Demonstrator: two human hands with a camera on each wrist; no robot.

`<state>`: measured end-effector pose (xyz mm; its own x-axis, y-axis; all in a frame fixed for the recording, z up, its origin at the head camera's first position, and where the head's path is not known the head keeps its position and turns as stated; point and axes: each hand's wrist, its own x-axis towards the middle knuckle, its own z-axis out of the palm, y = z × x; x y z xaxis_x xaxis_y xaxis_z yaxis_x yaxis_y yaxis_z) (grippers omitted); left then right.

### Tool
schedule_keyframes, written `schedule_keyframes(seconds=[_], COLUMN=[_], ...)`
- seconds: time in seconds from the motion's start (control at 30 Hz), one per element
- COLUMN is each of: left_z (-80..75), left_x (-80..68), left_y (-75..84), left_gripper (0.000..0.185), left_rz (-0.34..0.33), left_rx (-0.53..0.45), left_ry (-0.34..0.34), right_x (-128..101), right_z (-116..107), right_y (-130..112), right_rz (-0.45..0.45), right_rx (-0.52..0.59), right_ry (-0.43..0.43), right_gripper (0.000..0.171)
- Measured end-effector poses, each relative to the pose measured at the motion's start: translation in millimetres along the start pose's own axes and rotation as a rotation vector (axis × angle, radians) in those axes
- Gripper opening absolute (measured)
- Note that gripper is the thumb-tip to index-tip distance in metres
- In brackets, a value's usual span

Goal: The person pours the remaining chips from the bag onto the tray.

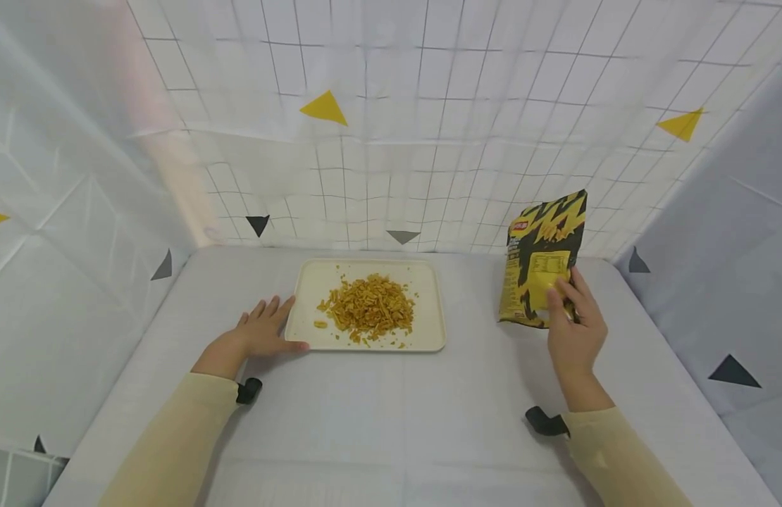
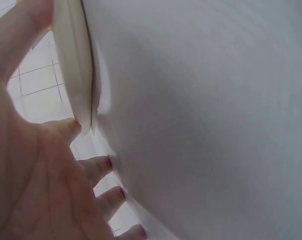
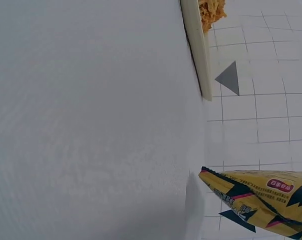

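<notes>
Left hand (image 1: 262, 332) lies flat, fingers spread, touching the snack-heaped tray (image 1: 429, 336) at its nine o'clock edge — right hand (image 1: 575, 327) pinches the upright snack bag (image 1: 543, 253) at three o'clock.

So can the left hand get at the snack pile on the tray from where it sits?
Probably yes. The left hand rests open against the tray at its near left edge, and nothing stands between it and the snack pile; the bag is off to the right.

Bright, even light; soft shadows; wide-angle distortion; wrist views blurred
</notes>
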<state>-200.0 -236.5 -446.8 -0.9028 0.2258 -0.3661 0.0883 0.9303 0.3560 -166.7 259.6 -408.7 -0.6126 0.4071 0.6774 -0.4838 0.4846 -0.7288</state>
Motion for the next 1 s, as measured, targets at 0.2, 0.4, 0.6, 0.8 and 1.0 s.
schedule_keyframes(seconds=[0.2,0.4,0.6,0.8,1.0], left_z=[0.9,2.8,0.9,-0.4,0.5], left_x=[0.6,2.2,1.0,-1.2,-2.0], left_y=[-1.0,-2.6,-0.9,2.5,1.3], left_gripper=[0.119,0.119,0.118,0.117,0.117], left_rz=[-0.002,-0.001,0.005,0.008,0.012], left_rx=[-0.005,-0.001,-0.003,-0.006,0.002], left_ry=[0.003,0.001,0.008,0.004,0.012], right_x=[0,6,14,19,26], right_z=[-5,-12,-25,-38,-45], right_y=[-6,2,29,37,36], right_rz=[0.021,-0.048,-0.148,-0.203,-0.261], right_rx=[-0.027,-0.05,-0.174,-0.284,-0.367], right_ry=[0.0,-0.014,-0.074,-0.125,-0.138], right_gripper=[0.027,0.038,0.046,0.046,0.047])
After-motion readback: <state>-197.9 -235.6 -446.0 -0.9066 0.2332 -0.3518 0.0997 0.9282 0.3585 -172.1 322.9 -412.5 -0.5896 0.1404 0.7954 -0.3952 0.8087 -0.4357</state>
